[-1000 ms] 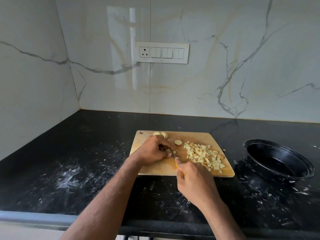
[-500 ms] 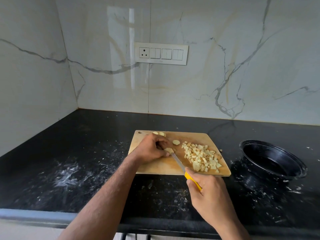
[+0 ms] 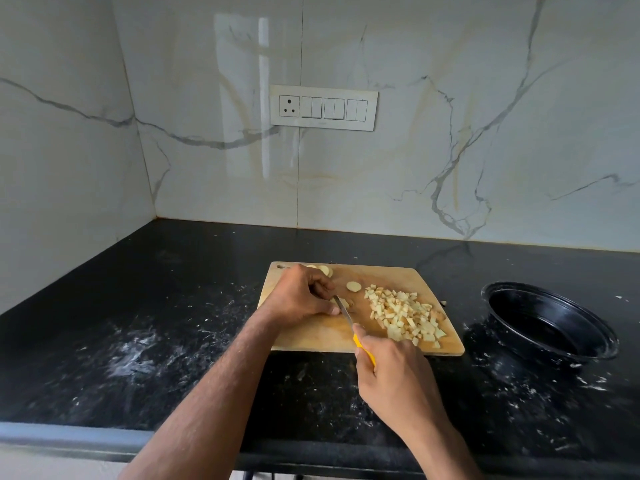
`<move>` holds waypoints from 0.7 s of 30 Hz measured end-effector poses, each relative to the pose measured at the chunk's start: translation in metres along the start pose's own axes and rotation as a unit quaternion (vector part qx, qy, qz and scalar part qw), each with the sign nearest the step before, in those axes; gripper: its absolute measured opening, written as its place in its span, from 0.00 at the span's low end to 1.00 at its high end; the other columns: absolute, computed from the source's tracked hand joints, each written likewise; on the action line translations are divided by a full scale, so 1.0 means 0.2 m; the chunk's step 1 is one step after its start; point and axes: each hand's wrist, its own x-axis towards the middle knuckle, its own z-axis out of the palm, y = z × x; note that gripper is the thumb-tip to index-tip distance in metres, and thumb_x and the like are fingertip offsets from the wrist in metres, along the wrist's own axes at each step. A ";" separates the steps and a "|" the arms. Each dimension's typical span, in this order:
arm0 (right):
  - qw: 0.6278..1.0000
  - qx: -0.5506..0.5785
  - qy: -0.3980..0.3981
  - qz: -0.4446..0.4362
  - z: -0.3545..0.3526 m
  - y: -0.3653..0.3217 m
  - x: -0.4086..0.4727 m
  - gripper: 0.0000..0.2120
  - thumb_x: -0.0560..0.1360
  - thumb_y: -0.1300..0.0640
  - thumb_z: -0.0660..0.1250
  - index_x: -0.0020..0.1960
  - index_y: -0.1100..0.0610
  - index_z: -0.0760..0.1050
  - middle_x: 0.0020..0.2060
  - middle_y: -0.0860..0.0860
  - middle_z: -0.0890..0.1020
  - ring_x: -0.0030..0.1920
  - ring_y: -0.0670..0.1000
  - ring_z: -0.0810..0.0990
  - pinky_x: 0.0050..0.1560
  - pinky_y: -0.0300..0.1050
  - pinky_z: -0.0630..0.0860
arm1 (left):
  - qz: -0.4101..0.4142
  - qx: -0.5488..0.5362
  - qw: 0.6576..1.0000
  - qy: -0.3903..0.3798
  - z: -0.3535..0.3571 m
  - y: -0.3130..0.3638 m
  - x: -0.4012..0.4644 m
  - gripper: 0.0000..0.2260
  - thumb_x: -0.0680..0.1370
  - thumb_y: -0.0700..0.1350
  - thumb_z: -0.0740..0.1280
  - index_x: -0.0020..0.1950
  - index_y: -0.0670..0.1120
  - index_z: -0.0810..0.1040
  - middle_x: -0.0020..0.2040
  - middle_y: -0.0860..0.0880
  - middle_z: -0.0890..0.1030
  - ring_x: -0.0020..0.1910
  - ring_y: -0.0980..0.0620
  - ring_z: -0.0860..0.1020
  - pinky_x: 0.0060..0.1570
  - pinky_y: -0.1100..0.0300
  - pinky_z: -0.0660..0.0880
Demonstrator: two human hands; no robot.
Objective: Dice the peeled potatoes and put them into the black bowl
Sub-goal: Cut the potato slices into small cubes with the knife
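Head view: left hand (image 3: 300, 296) pins potato piece (image 3: 344, 302); right hand (image 3: 391, 368) grips knife (image 3: 343, 308) against it.

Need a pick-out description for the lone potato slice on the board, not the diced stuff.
Start at the wooden cutting board on the black counter. Between the left hand and the diced potato pile lies one potato slice. It is a single flat round lying alone, unlike the small cubes.

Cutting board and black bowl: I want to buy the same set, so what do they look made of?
Cutting board: looks like wood or bamboo, matte tan with faint grain. Black bowl: probably thin glossy plastic, judging by its ridged rim; metal cannot be ruled out.
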 end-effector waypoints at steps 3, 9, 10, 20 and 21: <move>1.000 -0.010 -0.012 0.009 0.00 -0.01 0.01 0.16 0.81 0.52 0.62 0.68 0.49 0.77 0.24 0.42 0.70 0.22 0.48 0.68 0.22 0.35 0.61 | 0.001 0.005 1.000 -0.006 0.00 0.01 0.00 0.19 0.64 0.43 0.84 0.52 0.44 0.85 0.42 0.51 0.86 0.41 0.57 0.83 0.47 0.59 0.82; 0.996 -0.081 -0.019 0.007 0.04 -0.02 0.08 0.14 0.82 0.50 0.58 0.59 0.51 0.81 0.40 0.46 0.85 0.24 0.47 0.71 0.22 0.37 0.63 | 0.008 -0.011 1.000 -0.021 0.00 0.02 -0.01 0.17 0.66 0.40 0.83 0.53 0.45 0.86 0.40 0.51 0.85 0.40 0.57 0.82 0.45 0.65 0.78; 0.996 -0.089 -0.019 0.005 0.05 -0.02 0.10 0.15 0.83 0.50 0.57 0.58 0.51 0.81 0.41 0.46 0.85 0.25 0.46 0.73 0.22 0.37 0.65 | 0.012 -0.018 0.999 -0.028 0.00 0.02 -0.01 0.16 0.67 0.39 0.82 0.53 0.46 0.87 0.40 0.52 0.85 0.39 0.58 0.82 0.44 0.66 0.77; 0.999 -0.016 -0.029 -0.016 -0.02 0.04 -0.06 0.18 0.80 0.51 0.63 0.69 0.47 0.76 0.29 0.40 0.78 0.28 0.40 0.74 0.24 0.33 0.62 | 0.034 0.025 0.997 -0.057 0.01 0.02 -0.01 0.09 0.72 0.39 0.78 0.49 0.51 0.88 0.40 0.67 0.81 0.45 0.65 0.77 0.44 0.71 0.72; 1.000 -0.003 -0.025 -0.014 -0.03 0.05 -0.08 0.17 0.79 0.52 0.65 0.68 0.48 0.77 0.29 0.38 0.78 0.30 0.38 0.74 0.25 0.32 0.63 | 0.031 0.023 0.998 -0.057 0.01 0.01 -0.01 0.09 0.72 0.39 0.78 0.49 0.50 0.88 0.39 0.69 0.81 0.45 0.65 0.77 0.44 0.72 0.72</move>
